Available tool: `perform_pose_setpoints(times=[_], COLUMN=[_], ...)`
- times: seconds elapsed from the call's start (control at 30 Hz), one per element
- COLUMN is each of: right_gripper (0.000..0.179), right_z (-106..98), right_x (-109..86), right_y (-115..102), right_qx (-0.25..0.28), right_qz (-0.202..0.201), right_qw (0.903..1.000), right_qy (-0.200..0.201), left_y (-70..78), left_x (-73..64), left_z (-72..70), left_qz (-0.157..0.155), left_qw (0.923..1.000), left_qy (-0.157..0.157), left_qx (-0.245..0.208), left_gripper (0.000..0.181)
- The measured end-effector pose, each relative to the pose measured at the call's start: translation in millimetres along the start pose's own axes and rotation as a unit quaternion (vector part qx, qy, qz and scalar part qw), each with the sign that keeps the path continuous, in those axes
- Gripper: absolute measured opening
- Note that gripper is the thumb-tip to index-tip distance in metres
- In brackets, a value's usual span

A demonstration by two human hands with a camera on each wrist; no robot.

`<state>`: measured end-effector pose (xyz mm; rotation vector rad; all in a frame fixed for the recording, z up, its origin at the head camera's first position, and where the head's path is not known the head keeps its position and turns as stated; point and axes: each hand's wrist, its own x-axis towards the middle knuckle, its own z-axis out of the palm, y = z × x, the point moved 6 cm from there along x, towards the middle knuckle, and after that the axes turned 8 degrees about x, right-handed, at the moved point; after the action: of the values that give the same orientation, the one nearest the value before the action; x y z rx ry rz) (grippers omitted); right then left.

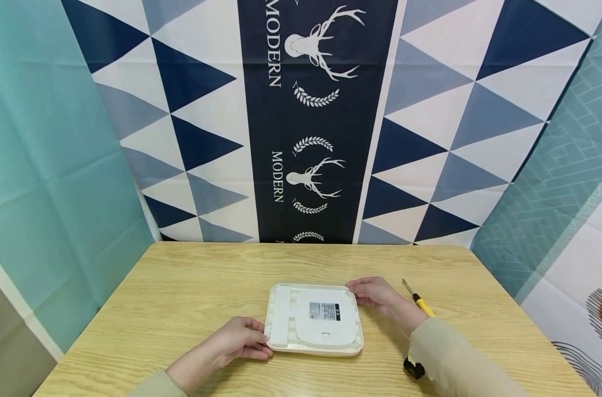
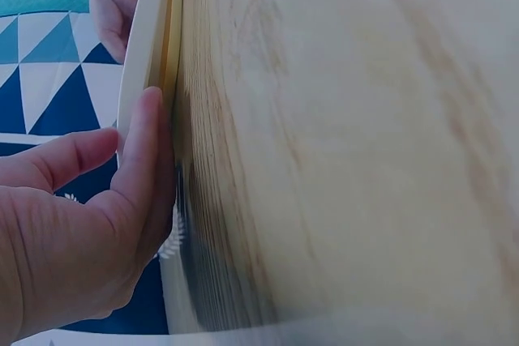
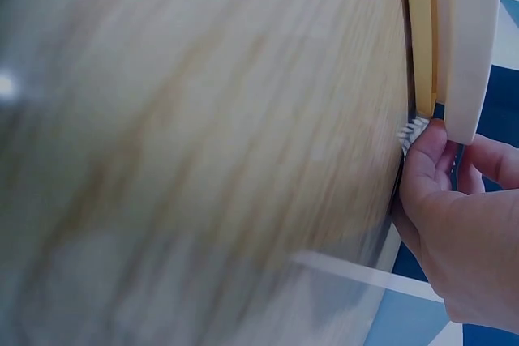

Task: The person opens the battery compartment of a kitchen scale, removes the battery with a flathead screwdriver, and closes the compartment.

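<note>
A flat white device [image 1: 286, 351] with rounded corners is at the middle of the wooden table, its face with a printed label [image 1: 324, 311] turned up. At its near left corner, my left hand [image 1: 241, 339] pinches the rim, fingers on both sides of the edge in the left wrist view. My right hand [image 1: 377, 295] grips the far right corner; in the right wrist view, thumb and fingers close about the white edge [image 3: 474, 46]. Whether the device touches the table is hard to tell. Beneath my right forearm lies a yellow-and-black screwdriver [image 1: 422, 304], its middle hidden by the sleeve.
The wooden table [image 1: 207, 275] runs back to a patterned curtain [image 1: 197, 138] of triangles and deer heads. Teal cloth [image 1: 58, 165] hangs along the left side, and another patterned cloth [image 1: 569, 165] along the right.
</note>
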<state>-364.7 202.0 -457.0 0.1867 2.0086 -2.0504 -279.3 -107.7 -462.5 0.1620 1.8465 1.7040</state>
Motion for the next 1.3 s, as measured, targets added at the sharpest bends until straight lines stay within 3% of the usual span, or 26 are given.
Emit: perform_pose_setpoints(times=[0.5, 0.6, 0.73, 0.87, 1.03, 1.3], right_gripper=[0.036, 0.036, 0.034, 0.032, 0.032, 0.032], right_z=[2.5, 4.6, 6.8, 9.8, 17.4, 35.2], right_x=[-5.5, -7.9, -14.2, -22.7, -35.3, -60.9], right_y=[-5.8, -8.8, -15.0, -24.2, -39.7, -56.5], right_qx=[-0.005, -0.028, -0.101, -0.189, -0.282, -0.345], right_qz=[-0.013, -0.008, -0.001, -0.015, -0.081, -0.166], right_qw=[0.9991, 0.9987, 0.9947, 0.9816, 0.9554, 0.9233], right_qy=[-0.041, -0.043, -0.014, 0.019, 0.036, 0.026], left_y=[3.5, 5.7, 8.8, 12.9, 19.2, 21.9], left_x=[3.4, 4.7, 9.7, 17.3, 26.1, 38.8], left_z=[-1.3, -3.6, -9.5, -16.2, -21.9, -27.9], left_qz=[-0.008, -0.002, -0.001, -0.005, -0.008, -0.011], left_qw=[0.9996, 0.9991, 0.9983, 0.9973, 0.9961, 0.9958], left_qy=[-0.003, -0.001, 0.015, 0.03, 0.046, 0.07], left_qx=[0.027, 0.042, 0.055, 0.066, 0.075, 0.059], left_gripper=[0.029, 0.033, 0.037, 0.039, 0.04, 0.04])
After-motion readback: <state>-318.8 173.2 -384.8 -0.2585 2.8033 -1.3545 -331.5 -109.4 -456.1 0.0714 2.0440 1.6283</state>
